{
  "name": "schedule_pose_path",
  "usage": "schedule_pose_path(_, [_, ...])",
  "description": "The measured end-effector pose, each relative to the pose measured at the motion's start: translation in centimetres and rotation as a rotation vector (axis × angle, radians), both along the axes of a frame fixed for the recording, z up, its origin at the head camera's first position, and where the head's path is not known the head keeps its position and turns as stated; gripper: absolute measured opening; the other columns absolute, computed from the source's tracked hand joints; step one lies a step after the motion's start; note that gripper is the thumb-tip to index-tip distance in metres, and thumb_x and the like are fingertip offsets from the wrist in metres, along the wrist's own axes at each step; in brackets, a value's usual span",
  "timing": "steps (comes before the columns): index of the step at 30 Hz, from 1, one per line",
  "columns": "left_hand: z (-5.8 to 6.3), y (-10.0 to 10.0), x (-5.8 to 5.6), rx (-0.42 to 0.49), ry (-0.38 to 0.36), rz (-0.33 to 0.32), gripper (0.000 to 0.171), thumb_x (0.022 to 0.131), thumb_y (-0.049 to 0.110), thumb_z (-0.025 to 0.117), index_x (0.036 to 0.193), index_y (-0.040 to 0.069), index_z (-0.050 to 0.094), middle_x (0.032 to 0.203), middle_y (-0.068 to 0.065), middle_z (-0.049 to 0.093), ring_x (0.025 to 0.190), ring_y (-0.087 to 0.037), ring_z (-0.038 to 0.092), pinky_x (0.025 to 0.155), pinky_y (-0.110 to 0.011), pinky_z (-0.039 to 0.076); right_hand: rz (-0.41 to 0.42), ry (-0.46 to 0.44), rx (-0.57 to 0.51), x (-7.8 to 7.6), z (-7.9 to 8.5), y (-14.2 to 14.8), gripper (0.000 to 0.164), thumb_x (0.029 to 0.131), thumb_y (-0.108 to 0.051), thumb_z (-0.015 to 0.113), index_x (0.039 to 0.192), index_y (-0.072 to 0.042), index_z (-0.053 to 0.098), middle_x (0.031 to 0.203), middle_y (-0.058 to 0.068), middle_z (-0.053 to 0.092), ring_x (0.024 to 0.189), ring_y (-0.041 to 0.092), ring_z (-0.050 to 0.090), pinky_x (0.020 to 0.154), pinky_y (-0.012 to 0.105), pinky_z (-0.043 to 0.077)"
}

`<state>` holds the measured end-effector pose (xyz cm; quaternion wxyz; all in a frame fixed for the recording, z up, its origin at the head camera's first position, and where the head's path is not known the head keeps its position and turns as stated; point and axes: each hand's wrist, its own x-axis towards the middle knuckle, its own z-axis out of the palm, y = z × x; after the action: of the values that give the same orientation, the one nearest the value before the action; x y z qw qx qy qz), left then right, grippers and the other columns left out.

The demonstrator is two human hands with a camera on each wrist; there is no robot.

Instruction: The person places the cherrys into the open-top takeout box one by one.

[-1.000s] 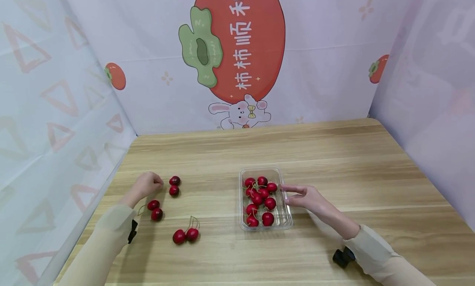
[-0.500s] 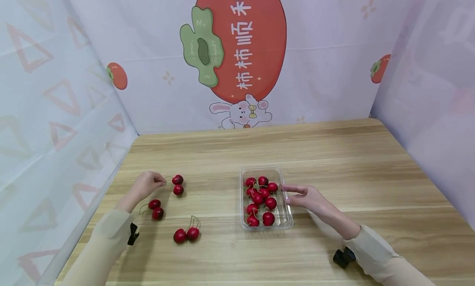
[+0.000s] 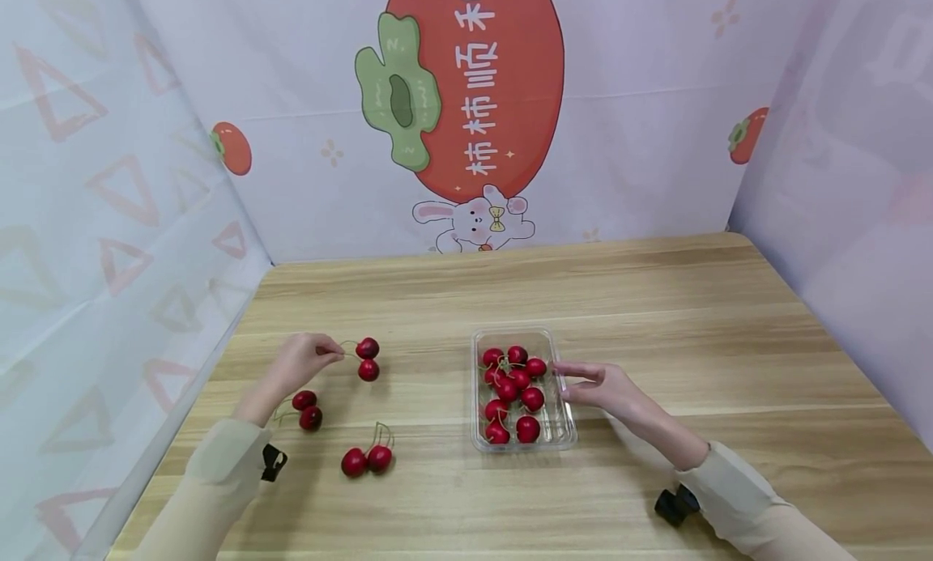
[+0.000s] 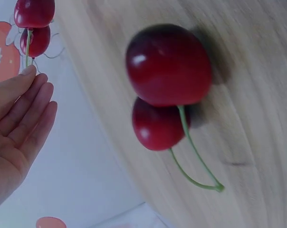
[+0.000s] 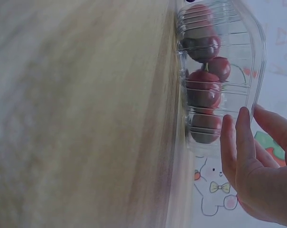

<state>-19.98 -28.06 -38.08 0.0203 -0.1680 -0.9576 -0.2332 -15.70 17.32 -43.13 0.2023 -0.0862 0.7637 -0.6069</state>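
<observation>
Cherries fill a clear plastic punnet [image 3: 557, 419] on a wooden table [image 3: 656, 318], the landmark for everything else. At the punnet's right wall, the person's right hand [image 3: 608, 389] rests with fingers straight and relaxed, fingertips [image 5: 242, 124] touching the clear plastic; the right wrist view shows the red fruit stacked behind the ribbed wall. Well to the left of the punnet, the left hand [image 3: 299, 363] pinches the green stem of a pair of cherries [image 3: 368, 359], which hangs between that hand and the punnet, just above the tabletop. The left wrist view shows the fingertips [image 4: 32, 71] against that stem while the remaining fingers lie loosely together. 2 more pairs lie on the wood left of the punnet: a second cherry pair [image 3: 307, 409] close beneath the left hand, and a third cherry pair [image 3: 367, 459] nearer the table's front edge. Behind the punnet, a backdrop [image 3: 474, 99] shows a large persimmon and a rabbit.
</observation>
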Motion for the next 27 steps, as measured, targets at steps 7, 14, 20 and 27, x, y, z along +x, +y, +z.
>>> schedule_pose_path(7, [0.6,1.6,0.5,0.048,0.023,-0.036,0.004,0.076,0.000,0.065,0.079,-0.002,0.067,0.075,-0.010,0.066,0.068,-0.020,0.062,0.063,-0.029,0.052,0.000,0.000,-0.003,0.0,0.0,0.0,0.050,0.081,-0.017,0.063,0.125,0.001,0.047,0.128,0.016,0.046,0.102,0.023,0.057,0.095,0.044,0.035])
schedule_pose_path(14, [1.0,2.8,0.9,0.072,0.019,-0.068,0.004,0.077,0.000,0.065,0.080,0.000,0.067,0.077,-0.009,0.066,0.070,-0.020,0.062,0.063,-0.027,0.052,-0.002,-0.008,-0.020,0.0,0.0,-0.1,0.051,0.081,-0.016,0.063,0.125,0.002,0.046,0.129,0.017,0.046,0.101,0.023,0.057,0.094,0.042,0.038])
schedule_pose_path(20, [1.5,3.9,1.3,0.085,0.018,-0.093,0.005,0.077,-0.001,0.064,0.081,0.000,0.067,0.078,-0.008,0.066,0.072,-0.019,0.062,0.063,-0.026,0.052,0.001,-0.007,-0.022,0.0,0.1,-0.1,0.050,0.081,-0.017,0.063,0.125,0.002,0.047,0.129,0.017,0.045,0.101,0.023,0.057,0.094,0.041,0.038])
schedule_pose_path(27, [1.9,5.7,1.6,0.097,0.047,-0.148,0.006,0.076,-0.002,0.065,0.080,0.002,0.068,0.078,-0.005,0.066,0.073,-0.018,0.062,0.064,-0.026,0.052,0.003,-0.009,-0.030,0.0,0.0,-0.1,0.051,0.081,-0.016,0.063,0.125,0.003,0.046,0.129,0.017,0.045,0.103,0.023,0.056,0.094,0.041,0.038])
